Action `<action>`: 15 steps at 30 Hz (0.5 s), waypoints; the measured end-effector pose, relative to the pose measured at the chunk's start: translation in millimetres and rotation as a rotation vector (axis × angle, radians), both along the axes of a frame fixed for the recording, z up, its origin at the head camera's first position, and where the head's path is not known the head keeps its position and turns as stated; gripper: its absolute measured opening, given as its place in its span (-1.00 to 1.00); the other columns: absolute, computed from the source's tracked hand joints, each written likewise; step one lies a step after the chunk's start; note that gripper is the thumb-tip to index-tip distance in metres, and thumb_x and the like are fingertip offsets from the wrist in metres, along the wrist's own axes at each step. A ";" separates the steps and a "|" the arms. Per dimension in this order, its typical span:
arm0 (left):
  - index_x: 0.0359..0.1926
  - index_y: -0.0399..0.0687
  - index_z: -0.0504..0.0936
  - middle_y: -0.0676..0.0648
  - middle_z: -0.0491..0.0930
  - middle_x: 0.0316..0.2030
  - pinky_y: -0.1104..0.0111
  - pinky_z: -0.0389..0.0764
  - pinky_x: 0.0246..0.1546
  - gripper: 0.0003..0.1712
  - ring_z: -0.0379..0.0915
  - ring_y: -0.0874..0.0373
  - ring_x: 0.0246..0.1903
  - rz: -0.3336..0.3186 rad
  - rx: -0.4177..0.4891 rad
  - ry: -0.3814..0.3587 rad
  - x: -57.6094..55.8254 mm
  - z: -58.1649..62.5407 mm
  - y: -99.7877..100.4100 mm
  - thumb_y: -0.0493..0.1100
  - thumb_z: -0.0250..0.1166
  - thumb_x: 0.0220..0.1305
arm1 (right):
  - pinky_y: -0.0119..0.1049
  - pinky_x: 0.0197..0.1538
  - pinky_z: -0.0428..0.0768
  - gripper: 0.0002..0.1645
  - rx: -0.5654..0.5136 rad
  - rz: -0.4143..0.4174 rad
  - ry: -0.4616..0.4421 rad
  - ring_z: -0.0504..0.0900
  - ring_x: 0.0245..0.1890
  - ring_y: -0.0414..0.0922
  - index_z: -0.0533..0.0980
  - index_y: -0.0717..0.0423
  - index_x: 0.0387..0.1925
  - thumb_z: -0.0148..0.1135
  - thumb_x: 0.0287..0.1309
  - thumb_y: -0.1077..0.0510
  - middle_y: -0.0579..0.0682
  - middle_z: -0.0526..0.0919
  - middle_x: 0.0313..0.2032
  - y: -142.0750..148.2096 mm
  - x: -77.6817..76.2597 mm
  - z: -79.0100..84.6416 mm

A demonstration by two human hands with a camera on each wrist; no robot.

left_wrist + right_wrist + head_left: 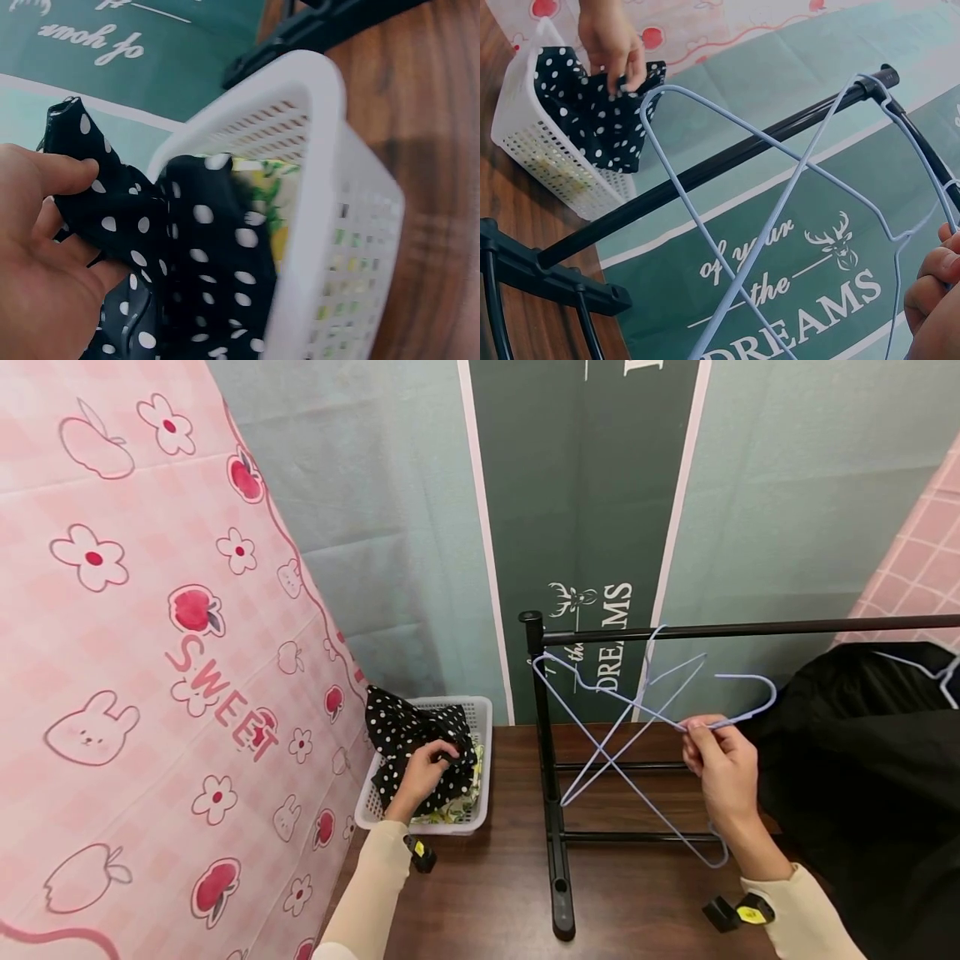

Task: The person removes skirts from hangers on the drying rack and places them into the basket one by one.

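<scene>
A black cloth garment with white dots (pixel 393 714) lies bunched in a white perforated basket (pixel 486 760). My left hand (pixel 423 772) pinches a raised part of this cloth (pixel 217 247) between thumb and fingers. Yellow and green patterned fabric (pixel 271 187) shows beneath it. Over by the rack, my right hand (pixel 723 768) grips a light blue wire hanger (pixel 773 693) near its neck, the hook pointing right. A second blue hanger (pixel 648 647) appears to hang from the rail; its wires overlap the held one in the head view.
A black clothes rack (pixel 750 630) stands on the brown wooden surface (pixel 480 893). Black garments (pixel 862 777) hang on its right part. A pink printed cloth (pixel 150 652) runs along the left, and a green backdrop (pixel 577 485) covers the back.
</scene>
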State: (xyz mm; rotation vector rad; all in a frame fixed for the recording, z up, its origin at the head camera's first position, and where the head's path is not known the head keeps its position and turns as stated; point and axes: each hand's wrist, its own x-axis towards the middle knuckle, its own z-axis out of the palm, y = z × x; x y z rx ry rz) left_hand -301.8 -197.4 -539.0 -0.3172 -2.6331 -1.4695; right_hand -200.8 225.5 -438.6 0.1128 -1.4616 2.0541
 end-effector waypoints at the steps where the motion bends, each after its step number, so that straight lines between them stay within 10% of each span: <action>1: -0.18 -0.16 0.76 -0.24 0.75 0.06 0.17 0.55 -0.07 -0.69 0.64 -0.14 0.03 -0.008 -0.015 -0.016 1.2 -2.4 0.6 -0.55 0.17 0.38 | -0.26 -0.60 0.00 -0.70 0.001 0.001 -0.001 0.27 -0.75 -0.21 0.58 0.39 -0.40 0.08 0.52 0.42 -0.03 0.42 -0.63 0.0 0.2 -0.4; 8: -0.12 -0.14 0.77 -0.27 0.70 0.17 0.27 0.41 -0.31 -0.69 0.33 0.11 -0.47 -0.052 -0.080 -0.136 6.5 -14.6 4.0 -0.50 0.15 0.42 | -0.24 -0.60 0.02 -0.70 0.001 0.010 0.005 0.25 -0.74 -0.18 0.58 0.40 -0.39 0.07 0.53 0.42 -0.02 0.42 -0.63 -1.0 1.0 -2.0; 15: -0.02 -0.18 0.80 -0.27 0.68 0.21 0.31 0.45 -0.25 -0.64 0.51 0.08 -0.13 -0.161 -0.141 -0.203 7.2 -21.0 3.6 -0.51 0.19 0.31 | -0.36 -0.64 0.15 -0.71 0.022 -0.005 -0.027 0.33 -0.72 -0.21 0.59 0.39 -0.39 0.10 0.52 0.40 -0.03 0.46 -0.61 1.2 2.5 -1.1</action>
